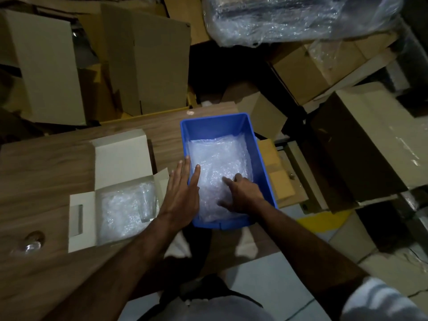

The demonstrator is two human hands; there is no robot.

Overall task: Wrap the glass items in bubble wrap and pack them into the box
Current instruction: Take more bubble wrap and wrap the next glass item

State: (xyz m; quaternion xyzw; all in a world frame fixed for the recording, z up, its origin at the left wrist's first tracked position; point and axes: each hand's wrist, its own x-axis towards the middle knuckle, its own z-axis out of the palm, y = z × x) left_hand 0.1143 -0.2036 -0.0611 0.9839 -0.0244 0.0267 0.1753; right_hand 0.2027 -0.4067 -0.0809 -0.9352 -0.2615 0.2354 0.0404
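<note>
A blue plastic bin [264, 163] sits at the table's right end, filled with bubble wrap [222, 156]. My right hand [240, 193] reaches inside it, fingers curled into the wrap. My left hand [183, 188] lies flat with straight fingers across the bin's left wall, fingertips over the wrap. To the left stands an open white cardboard box [81, 218] holding more bubble wrap [120, 214] and a clear drinking glass [147, 202] against its right side. Another clear glass item [32, 242] lies on the table at far left.
The wooden table [46, 163] ends just right of the bin. Behind and to the right are stacked cardboard boxes [143, 66] and a large roll of bubble wrap [289, 17]. The floor lies below the near edge.
</note>
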